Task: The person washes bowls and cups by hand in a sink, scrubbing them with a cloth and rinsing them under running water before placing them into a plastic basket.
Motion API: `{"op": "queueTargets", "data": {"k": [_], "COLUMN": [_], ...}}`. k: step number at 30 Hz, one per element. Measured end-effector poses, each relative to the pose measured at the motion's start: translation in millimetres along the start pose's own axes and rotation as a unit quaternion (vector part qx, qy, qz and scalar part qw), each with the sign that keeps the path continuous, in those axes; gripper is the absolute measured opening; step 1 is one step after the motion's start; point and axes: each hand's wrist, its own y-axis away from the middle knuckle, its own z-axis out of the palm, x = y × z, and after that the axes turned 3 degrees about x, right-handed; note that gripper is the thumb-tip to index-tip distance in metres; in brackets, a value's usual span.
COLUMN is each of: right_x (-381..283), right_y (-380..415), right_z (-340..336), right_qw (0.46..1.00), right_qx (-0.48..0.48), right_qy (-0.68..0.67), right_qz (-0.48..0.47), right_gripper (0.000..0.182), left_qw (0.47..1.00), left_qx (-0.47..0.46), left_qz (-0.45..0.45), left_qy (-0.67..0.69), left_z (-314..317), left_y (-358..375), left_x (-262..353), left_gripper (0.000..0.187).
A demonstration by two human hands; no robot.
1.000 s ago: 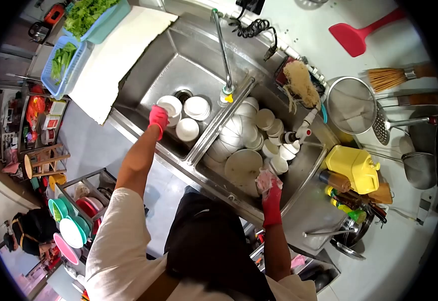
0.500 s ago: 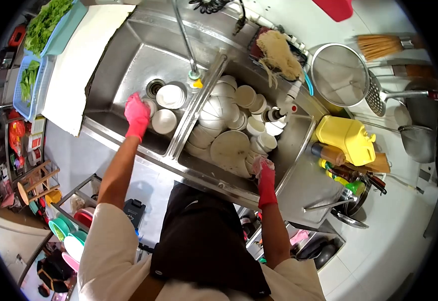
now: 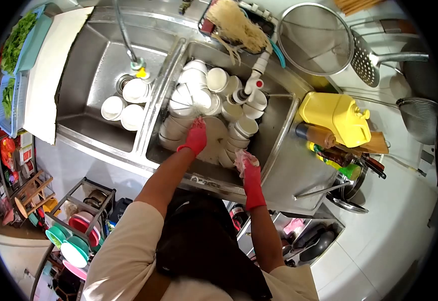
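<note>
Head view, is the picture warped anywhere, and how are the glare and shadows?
Head view: black rounded corners and the bowed front edge of the sink suggest wide-lens distortion; glints on its steel; bowls look almost washed out; the left basin's near wall is darker.

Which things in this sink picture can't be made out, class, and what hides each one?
All in the head view:
- Right hand's fingertips: hidden by the crumpled cloth.
- Whether the left hand touches the large dish: the hand covers the spot.
- Lowest items in the right basin: covered by upper bowls.
- Brush: cut off by the top edge.
- Bottle contents: too small to identify.
</note>
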Motion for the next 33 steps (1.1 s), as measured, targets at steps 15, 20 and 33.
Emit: {"op": "queueTargets", "data": {"k": [15, 20, 33], "right_x": [-36, -29, -46], "right_y": [20, 22, -51], "right_z": [-15, -22, 10], "right_qw": [0.998, 0.999, 0.991], "right_qx": [0.018, -0.015, 0.003], "right_qy": [-0.017, -0.039, 0.115], "right_qz": [0.049, -0.011, -0.068], "right_gripper": [0.037, 0.037, 0.032], "left_qw": [0.972, 0.991, 0.73], "left_qx": [0.168, -0.022, -0.187], "left_qz": [-0.014, -0.016, -0.135], "left_qy": [0.164, 0.132, 0.644], "left_z": [-42, 4, -139], "left_y": [-78, -90, 10], "left_x": [81, 74, 55], "left_gripper": [0.02, 0.019, 0.046]}}
